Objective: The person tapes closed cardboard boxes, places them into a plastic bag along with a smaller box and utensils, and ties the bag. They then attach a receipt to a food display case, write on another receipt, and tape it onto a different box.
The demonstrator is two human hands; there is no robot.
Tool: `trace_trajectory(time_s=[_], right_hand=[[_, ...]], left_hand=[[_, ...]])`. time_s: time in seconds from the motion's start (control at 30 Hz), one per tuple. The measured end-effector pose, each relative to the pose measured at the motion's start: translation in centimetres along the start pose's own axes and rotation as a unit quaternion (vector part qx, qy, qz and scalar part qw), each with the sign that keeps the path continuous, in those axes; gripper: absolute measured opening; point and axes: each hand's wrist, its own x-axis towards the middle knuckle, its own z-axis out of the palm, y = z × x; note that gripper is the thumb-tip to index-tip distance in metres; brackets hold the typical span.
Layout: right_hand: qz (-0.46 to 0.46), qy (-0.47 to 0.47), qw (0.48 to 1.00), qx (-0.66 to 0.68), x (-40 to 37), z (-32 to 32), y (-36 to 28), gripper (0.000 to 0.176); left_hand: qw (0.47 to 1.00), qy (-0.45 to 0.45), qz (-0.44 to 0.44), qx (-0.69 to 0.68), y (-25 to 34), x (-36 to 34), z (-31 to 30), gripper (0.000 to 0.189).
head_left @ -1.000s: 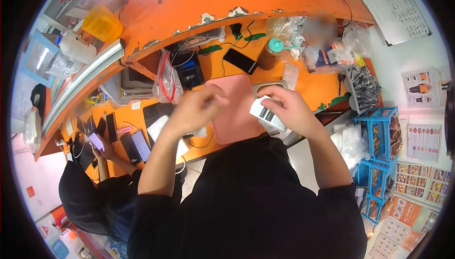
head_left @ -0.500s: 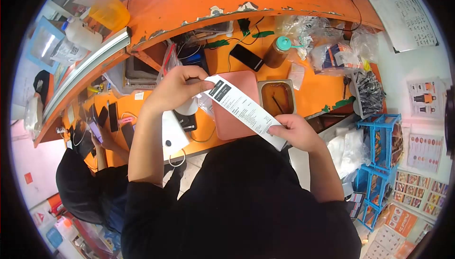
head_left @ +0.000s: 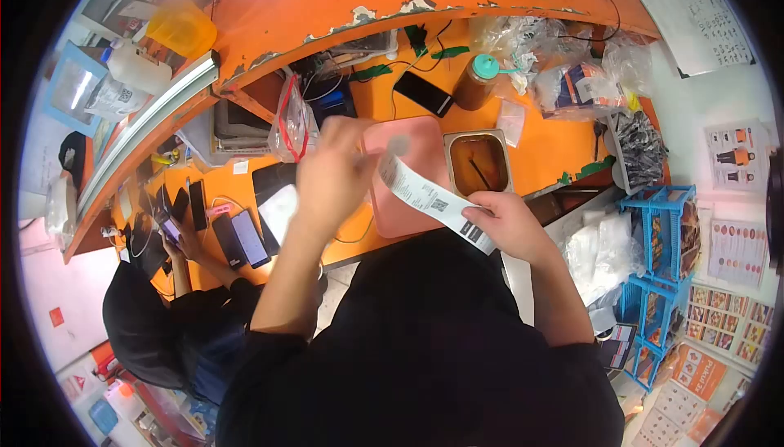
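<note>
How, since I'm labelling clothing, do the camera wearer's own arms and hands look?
The left hand and right hand are gloveless. Short black sleeves leave both forearms bare; no markings show on them. The left hand is blurred.

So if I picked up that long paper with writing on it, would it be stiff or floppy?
Probably floppy: the paper strip curves toward its far end, with the right hand holding only the near end. It's likely very light too, since it looks thin.
</note>
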Motion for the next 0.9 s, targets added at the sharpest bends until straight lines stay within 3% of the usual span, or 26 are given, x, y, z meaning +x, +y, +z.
trace_trajectory(time_s=[0.03,0.1,0.17,0.3,0.37,0.5,0.57,0.63,0.67,0.73,0.83,0.87,0.9], right_hand=[[0.005,0.0,1.0,0.001,-0.1,0.4,-0.3,0.022],[-0.033,-0.012,0.999,-0.042,-0.1,0.9,-1.8,0.021],[-0.038,-0.03,0.996,-0.072,0.1,1.1,-3.4,0.019],[-0.049,-0.015,0.991,-0.125,0.4,1.5,-4.4,0.019],[-0.099,0.045,0.994,-0.025,0.6,2.0,-4.1,0.019],[-0.137,0.088,0.987,-0.011,1.4,2.4,-3.0,0.019],[-0.088,0.034,0.995,-0.023,1.3,1.8,-2.5,0.018],[-0.073,0.083,0.993,-0.041,1.7,1.2,-1.1,0.019],[-0.062,0.131,0.988,-0.061,1.8,0.7,-0.7,0.02],[-0.032,0.138,0.988,-0.054,1.6,-0.5,-0.8,0.021],[-0.064,0.154,0.985,-0.05,1.5,-0.5,-0.7,0.019],[-0.096,0.161,0.981,-0.055,1.4,-0.1,-0.7,0.019],[-0.092,0.162,0.981,-0.054,1.4,0.5,-0.8,0.019]], left_hand=[[0.992,-0.065,0.065,-0.082,2.8,-0.4,-0.4,0.04],[0.961,-0.126,0.081,-0.233,5.8,-1.6,0.6,0.037],[0.938,-0.256,0.069,-0.224,4.5,-1.4,1.8,0.03],[0.929,-0.273,0.088,-0.235,3.3,-1.0,2.2,0.017],[0.823,-0.276,-0.136,-0.477,3.2,-1.5,2.9,0.011],[0.828,-0.171,-0.122,-0.52,1.8,-2.9,6.5,0.011],[0.829,-0.199,-0.146,-0.502,0.7,-2.8,6.4,0.014],[0.941,-0.221,0.026,-0.255,-2.2,-1.4,6.4,0.031],[0.94,-0.221,0.025,-0.257,-3.4,-0.9,6.4,0.031],[0.999,-0.044,-0.014,-0.026,-4.7,0.9,5.9,0.052],[0.996,-0.073,0.025,-0.042,-2.6,0.7,5.4,0.068],[0.985,-0.07,0.042,-0.149,-2.7,-0.1,7.2,0.064],[0.985,-0.075,0.041,-0.151,-1.0,-0.8,7.4,0.064]])
